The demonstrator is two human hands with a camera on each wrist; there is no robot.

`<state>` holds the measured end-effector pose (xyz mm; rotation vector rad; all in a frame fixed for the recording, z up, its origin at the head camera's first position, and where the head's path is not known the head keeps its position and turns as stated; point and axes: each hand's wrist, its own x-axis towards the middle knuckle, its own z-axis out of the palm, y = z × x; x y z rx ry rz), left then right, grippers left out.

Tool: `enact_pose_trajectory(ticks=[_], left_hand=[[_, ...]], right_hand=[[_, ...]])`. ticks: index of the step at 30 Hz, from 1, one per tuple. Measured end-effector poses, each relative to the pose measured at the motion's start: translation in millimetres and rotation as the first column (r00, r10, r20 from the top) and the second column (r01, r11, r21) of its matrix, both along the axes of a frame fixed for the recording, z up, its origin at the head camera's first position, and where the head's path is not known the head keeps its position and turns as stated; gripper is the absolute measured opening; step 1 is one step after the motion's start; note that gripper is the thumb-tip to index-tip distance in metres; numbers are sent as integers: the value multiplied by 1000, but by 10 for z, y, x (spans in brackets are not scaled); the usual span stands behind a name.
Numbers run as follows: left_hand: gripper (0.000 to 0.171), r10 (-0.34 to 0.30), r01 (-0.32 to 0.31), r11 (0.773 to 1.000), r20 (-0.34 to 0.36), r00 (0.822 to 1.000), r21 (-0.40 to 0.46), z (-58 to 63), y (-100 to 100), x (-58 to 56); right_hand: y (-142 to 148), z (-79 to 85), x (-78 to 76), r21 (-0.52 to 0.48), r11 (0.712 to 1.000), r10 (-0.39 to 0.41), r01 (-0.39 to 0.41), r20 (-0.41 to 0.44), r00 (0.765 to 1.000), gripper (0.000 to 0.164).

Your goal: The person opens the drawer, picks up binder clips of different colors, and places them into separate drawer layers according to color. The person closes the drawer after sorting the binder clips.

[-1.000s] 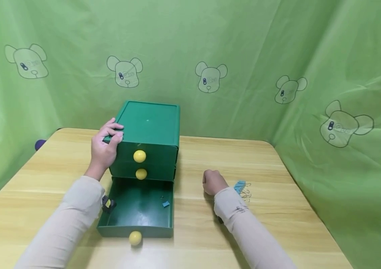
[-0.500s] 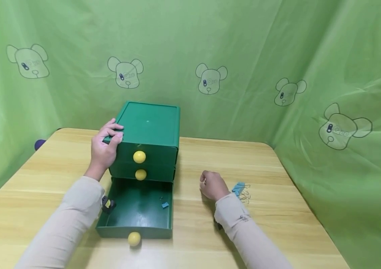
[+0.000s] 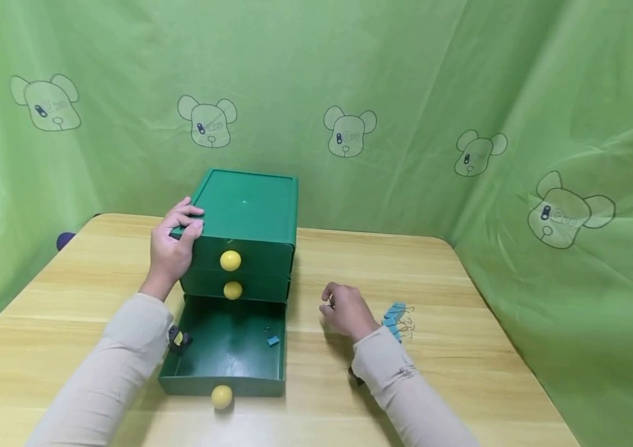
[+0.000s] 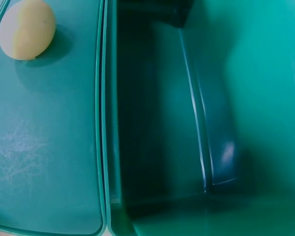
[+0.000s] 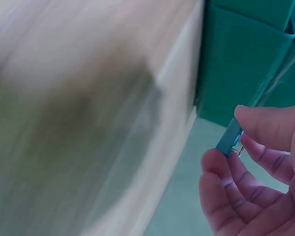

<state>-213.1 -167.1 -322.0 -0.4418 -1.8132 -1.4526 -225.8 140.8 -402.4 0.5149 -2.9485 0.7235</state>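
My left hand (image 3: pixel 174 242) holds the front left top edge of a green drawer cabinet (image 3: pixel 249 205), fingers on its top. Its bottom drawer (image 3: pixel 221 386) is pulled out, and one small blue binder clip (image 3: pixel 273 341) lies inside toward the right wall. Between thumb and fingertips my right hand (image 3: pixel 347 310) pinches another blue binder clip (image 5: pixel 229 137), above the table to the right of the drawer. Several more blue binder clips (image 3: pixel 393 320) lie on the table beyond the right wrist, partly hidden by the sleeve. In the left wrist view the drawer's inside (image 4: pixel 162 123) shows, but no hand.
Two upper drawers, each with a yellow round knob (image 3: pixel 230 261), are pushed in. The pulled-out drawer's yellow knob (image 3: pixel 222 397) juts toward the table's near side. A wooden table (image 3: pixel 428 385) carries everything, with a green curtain (image 3: pixel 406 74) behind and at the sides.
My right hand has moved a little left toward the drawer, away from the loose binder clips, which show more now. The left hand stays on the cabinet.
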Motion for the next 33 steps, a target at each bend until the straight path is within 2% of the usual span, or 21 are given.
enact_pose_trajectory(ticks=[12,19,26,33], left_hand=[[17,0,0,1000,2,1000,0,0,2,3],[18,4,-4,1000,6,1000,2,6,3,2],[17,0,0,1000,-4,1000,7,14,6,0],[17,-3,3,1000,0,1000,11,12,4,2]], right_hand=[[-165,136,133,-19,999,46,-47,-16,999,12],[-249,182,211,-24,994,109,-110,-69,992,12],[-335,242,297,-30,989,144,-146,-41,989,13],[-398,287,388,-29,984,175,-177,-50,983,16]])
